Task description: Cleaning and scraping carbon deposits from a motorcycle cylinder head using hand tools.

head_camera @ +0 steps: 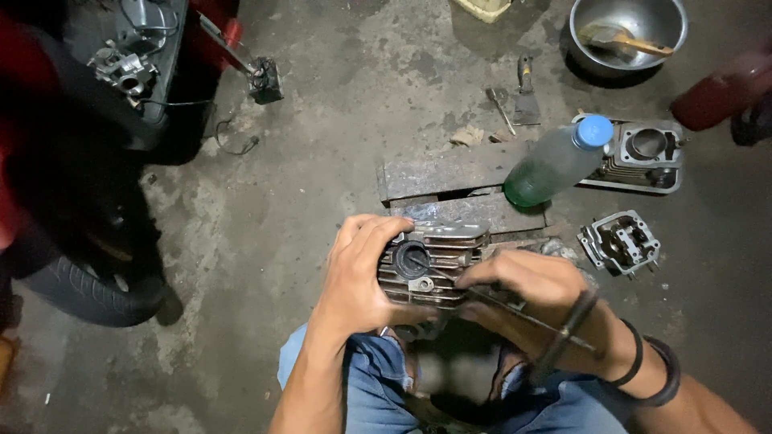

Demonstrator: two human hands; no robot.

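Fins run crosswise on the engine cylinder [430, 269], which sits just above my knees, propped at the near edge of the wooden blocks [450, 173] on the concrete floor [322, 104]. Its long axis lies left to right in front of me, the dark round port facing up. My left hand [358, 277] is wrapped over its left end, fingers curled tight on the finned body, holding it steady. My right hand [535, 297] is closed around a thin dark tool [503, 305], its tip pointing left toward the port, touching or nearly touching the casting; the dim view leaves that unclear. A green plastic bottle [555, 161] lies on the blocks just beyond, with a cylinder head [621, 239] farther right.
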